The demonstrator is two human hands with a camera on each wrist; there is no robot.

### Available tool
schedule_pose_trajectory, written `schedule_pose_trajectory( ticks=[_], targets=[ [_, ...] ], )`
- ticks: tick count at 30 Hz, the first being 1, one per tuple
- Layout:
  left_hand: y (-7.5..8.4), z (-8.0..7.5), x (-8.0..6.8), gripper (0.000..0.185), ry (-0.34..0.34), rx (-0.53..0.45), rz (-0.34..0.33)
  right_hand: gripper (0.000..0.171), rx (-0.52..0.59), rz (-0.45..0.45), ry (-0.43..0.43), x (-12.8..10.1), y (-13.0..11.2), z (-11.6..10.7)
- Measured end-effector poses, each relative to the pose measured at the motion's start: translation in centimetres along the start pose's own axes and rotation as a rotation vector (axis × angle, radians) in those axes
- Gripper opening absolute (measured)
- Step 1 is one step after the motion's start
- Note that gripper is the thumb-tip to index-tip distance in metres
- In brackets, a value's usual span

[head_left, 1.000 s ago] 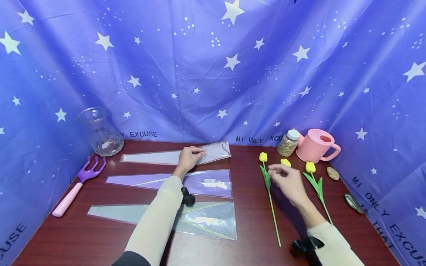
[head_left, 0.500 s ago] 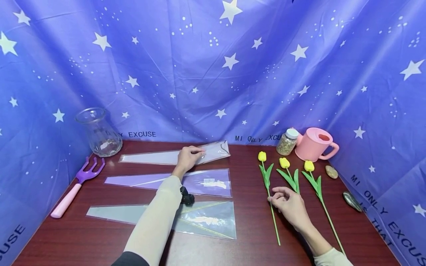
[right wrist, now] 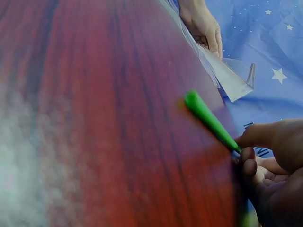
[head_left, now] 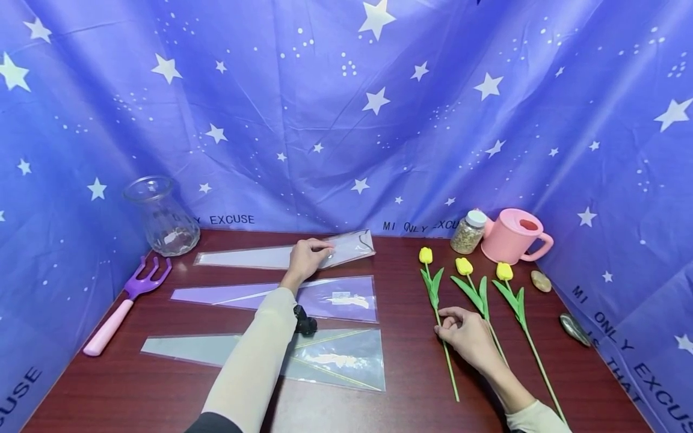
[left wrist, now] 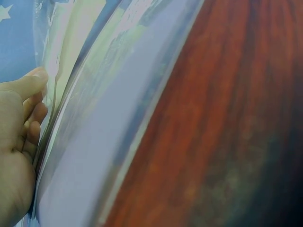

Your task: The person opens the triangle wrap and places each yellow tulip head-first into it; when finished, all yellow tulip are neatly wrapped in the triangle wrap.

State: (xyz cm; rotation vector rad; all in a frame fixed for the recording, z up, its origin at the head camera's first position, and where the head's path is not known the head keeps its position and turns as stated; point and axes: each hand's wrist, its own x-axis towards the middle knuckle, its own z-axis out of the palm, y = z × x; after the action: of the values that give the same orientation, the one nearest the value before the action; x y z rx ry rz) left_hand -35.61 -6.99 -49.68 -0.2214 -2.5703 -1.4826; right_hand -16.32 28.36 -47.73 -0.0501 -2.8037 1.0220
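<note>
Fingers and thumb of the right hand (head_left: 467, 334) pinch the thin green stem of the leftmost yellow artificial tulip (head_left: 436, 304), partway down its length; that stem lies flat on the dark red wooden tabletop (head_left: 411, 397) with its long axis running away from the person, yellow bud at the far end, cut end nearest the body; the right wrist view shows the green stem (right wrist: 208, 119) passing under the thumb, the grip closed around it; two more yellow tulips, the middle one (head_left: 471, 288) and the right one (head_left: 514, 300), lie parallel just to the right, apart from each other.

The left hand (head_left: 307, 257) sits well apart to the left, across the tabletop, its fingers pinching the wide end of the farthest clear tapered plastic flower sleeve (head_left: 271, 257); the left wrist view shows the fingers (left wrist: 29, 109) curled at the sleeve's edge; the sleeve's long axis runs crosswise, narrow tip pointing left, so tulip and sleeve lie roughly at right angles; the right hand is plainly the nearer to the flowers.

Two further sleeves, a purple-tinted one (head_left: 335, 297) and a clear one (head_left: 335, 358), lie nearer the body; none visibly holds a flower.

The ribbed clear glass vase (head_left: 162, 215) at far left looks bare of flowers; the small clear jar (head_left: 468, 232) with a white lid holds brownish granules; inside the pink plastic watering can (head_left: 514, 236) I cannot tell.
</note>
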Motion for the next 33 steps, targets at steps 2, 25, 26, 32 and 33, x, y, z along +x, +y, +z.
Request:
schedule_pose_trajectory(
  ticks=[2,25,26,32,33],
  targets=[
    [0.0,0.0,0.0,0.016,-0.002,0.005,0.003,0.023,0.004,0.020,-0.001,0.0,0.0,0.0],
    [-0.1,-0.1,-0.1,0.015,0.008,0.022,-0.008,0.018,0.659,0.049,0.091,5.1,-3.9,-0.9],
    [-0.1,-0.1,-0.1,0.015,0.007,0.023,-0.008,0.014,0.705,0.058,0.111,5.8,-4.2,-0.8],
    [0.0,0.0,-0.1,0.016,0.005,0.012,-0.005,0.012,0.987,0.107,0.219,9.4,-6.1,-1.1],
    [0.0,-0.1,-0.1,0.016,0.005,0.012,-0.005,0.012,1.026,0.108,0.235,9.9,-6.4,-1.2]
  ],
)
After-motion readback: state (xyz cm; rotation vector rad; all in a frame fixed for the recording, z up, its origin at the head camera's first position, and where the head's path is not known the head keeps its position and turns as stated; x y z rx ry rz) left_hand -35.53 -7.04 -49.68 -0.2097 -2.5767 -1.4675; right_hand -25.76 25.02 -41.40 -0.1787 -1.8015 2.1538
